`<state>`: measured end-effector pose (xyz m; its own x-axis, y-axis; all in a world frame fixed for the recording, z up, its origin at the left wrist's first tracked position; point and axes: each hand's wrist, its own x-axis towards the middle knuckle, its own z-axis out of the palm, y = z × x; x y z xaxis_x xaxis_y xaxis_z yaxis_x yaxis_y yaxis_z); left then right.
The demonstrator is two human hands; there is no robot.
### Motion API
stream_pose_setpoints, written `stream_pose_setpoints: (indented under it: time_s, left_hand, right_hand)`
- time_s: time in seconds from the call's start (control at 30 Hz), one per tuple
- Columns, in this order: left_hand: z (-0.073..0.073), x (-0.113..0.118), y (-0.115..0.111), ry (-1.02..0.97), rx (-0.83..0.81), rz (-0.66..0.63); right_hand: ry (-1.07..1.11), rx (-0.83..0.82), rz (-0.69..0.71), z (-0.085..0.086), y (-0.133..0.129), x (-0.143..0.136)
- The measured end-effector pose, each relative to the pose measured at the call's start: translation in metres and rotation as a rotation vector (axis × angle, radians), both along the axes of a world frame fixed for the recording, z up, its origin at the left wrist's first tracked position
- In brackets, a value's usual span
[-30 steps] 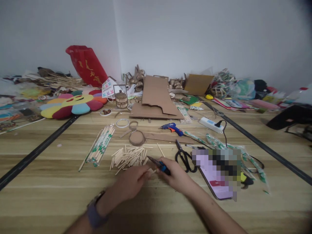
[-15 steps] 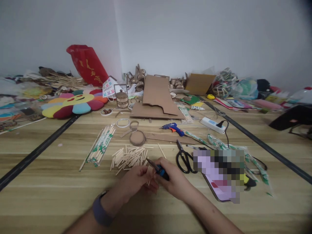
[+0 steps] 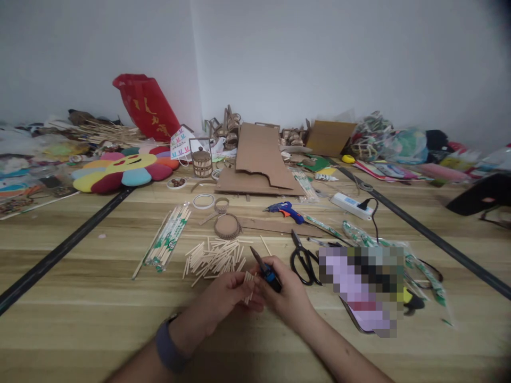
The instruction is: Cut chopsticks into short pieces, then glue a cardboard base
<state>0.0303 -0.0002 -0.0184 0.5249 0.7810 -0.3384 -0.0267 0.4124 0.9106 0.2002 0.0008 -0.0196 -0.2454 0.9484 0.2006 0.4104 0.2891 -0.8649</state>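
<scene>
Here, a small bunch of short sticks (image 3: 248, 282) stood pinched in the left hand (image 3: 223, 297), its thumb and fingers closed about them low over the near part of the wooden table (image 3: 99, 330). The right hand (image 3: 285, 291) was wrapped round the blue-and-black handles of the pliers (image 3: 269, 272), whose dark tip pointed away from the person and a little to the left; whether the jaws were parted could not be told. The right fingertips came close against the bunch, though whether they touched it was unclear.

Just beyond the left hand lay a loose pile of cut sticks (image 3: 215, 257), and behind that a round cardboard piece (image 3: 227, 226) with a ridged edge. A wrapped packet of longer sticks (image 3: 169, 239) lay to the left of the pile. Black-handled scissors (image 3: 304, 265) rested to the right of the right hand, near a partly pixelated purple device (image 3: 369, 319). Farther back were a blue glue gun (image 3: 287, 211), a white power strip (image 3: 351, 205) and sheets of cardboard (image 3: 259, 151).
</scene>
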Motion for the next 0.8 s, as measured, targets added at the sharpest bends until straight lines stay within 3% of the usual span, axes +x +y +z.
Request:
stream_pose_setpoints:
  time_s: [0.17, 0.37, 0.8]
  left_hand:
    - [-0.004, 0.0, 0.003, -0.058, -0.011, 0.086]
    - [-0.006, 0.002, 0.005, -0.101, -0.024, 0.205]
    - [-0.014, 0.005, 0.003, -0.075, 0.026, 0.194]
  right_hand:
    - [-0.047, 0.053, 0.019, -0.003, -0.002, -0.002]
    - [0.02, -0.111, 0.114, -0.007, -0.006, -0.006]
    - [-0.06, -0.057, 0.074, -0.011, -0.009, -0.01]
